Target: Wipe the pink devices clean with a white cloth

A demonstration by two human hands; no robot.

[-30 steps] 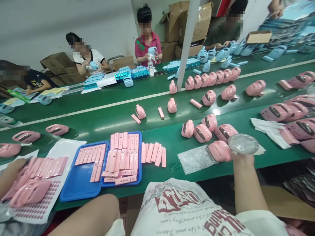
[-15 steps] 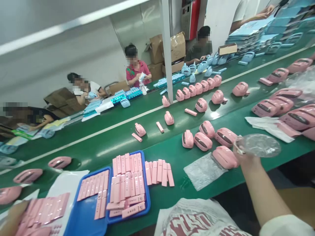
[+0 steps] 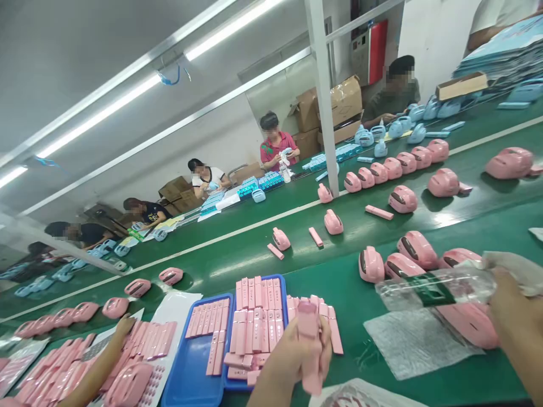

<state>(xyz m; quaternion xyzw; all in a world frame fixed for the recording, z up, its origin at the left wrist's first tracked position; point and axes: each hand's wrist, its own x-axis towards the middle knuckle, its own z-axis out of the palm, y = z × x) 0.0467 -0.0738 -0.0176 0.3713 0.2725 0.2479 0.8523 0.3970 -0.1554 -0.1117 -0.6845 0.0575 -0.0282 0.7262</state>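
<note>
Two bare hands are being observed over the green worktop [image 3: 352, 316]. At least one glossy pink rectangular plastic bar [image 3: 308, 322] is being pinched between thumb and fingers by the left hand [image 3: 292, 350], beside the shallow blue plastic tray [image 3: 271, 277] and over the loose pink bars [image 3: 335, 333]. By the right hand [image 3: 507, 294], whose grip is being closed around one end, a clear plastic bottle [image 3: 470, 285] is being held sideways above a rounded glossy pink casing [image 3: 470, 325] and a whitish textured sheet [image 3: 416, 342]. A crumpled white cloth [image 3: 515, 271] is being carried at the same hand. Whether the bottle is being kept capped cannot be told; if uncapped, any contents could be spilled onto the casing by this tilt. Bars could be knocked askew by a low pass of the left hand.
</note>
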